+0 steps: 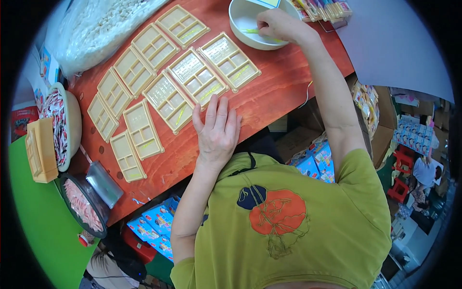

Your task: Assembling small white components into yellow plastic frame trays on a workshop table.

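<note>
My left hand (217,134) lies flat at the table's near edge, fingers apart. Its fingertips are beside a cream compartment tray (195,72) with a yellow-green slender piece (210,91) in one section. Over on the right, my right hand (281,25) reaches into a white round bowl (239,29), fingers bent together. Yellow-green pieces (250,31) lie in the bowl by the fingers; what the fingertips hold is hidden. More cream trays (154,45) stand in slanting rows, several with a similar yellow-green piece inside.
A clear bag of whitish pieces (103,33) covers the far left. Along the left side are a tub of striped packets (72,125), stacked trays (41,151) and a dark basin of pink pieces (82,204). Colourful packs (327,9) sit beyond the bowl. Blue boxes (156,221) are below the table.
</note>
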`<state>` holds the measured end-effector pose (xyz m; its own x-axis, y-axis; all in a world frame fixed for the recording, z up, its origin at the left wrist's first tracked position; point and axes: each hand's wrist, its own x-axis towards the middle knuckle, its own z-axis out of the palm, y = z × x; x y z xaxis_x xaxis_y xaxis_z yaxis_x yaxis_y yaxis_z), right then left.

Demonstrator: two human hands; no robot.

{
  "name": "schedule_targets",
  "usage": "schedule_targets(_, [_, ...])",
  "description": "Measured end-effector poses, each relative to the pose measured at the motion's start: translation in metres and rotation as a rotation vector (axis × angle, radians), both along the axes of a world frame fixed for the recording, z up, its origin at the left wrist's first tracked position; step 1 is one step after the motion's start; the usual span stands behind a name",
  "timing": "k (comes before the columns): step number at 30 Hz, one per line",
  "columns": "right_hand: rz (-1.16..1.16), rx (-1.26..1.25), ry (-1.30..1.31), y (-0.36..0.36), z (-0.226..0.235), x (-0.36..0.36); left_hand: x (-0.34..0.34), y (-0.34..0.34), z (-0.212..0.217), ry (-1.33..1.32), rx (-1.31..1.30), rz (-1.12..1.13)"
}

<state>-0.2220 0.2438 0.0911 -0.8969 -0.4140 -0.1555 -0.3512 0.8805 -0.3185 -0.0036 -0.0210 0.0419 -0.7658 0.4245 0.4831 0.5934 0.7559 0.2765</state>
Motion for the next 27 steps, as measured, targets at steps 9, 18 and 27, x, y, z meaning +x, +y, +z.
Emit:
schedule_targets(9, [-0.144, -0.195, 0.118, -0.059, 0.071, 0.029, 0.000, -0.002, 0.001, -0.009, -0.008, 0.032])
schedule_targets(18, [0.273, -0.091, 0.211, -0.194, -0.021, -0.007, 0.031, -0.045, 0.008, -0.007, -0.002, 0.064])
schedule_targets(27, [0.321, -0.136, 0.228, -0.233, 0.008, 0.007, 0.066, -0.082, -0.007, 0.003, 0.037, 0.214])
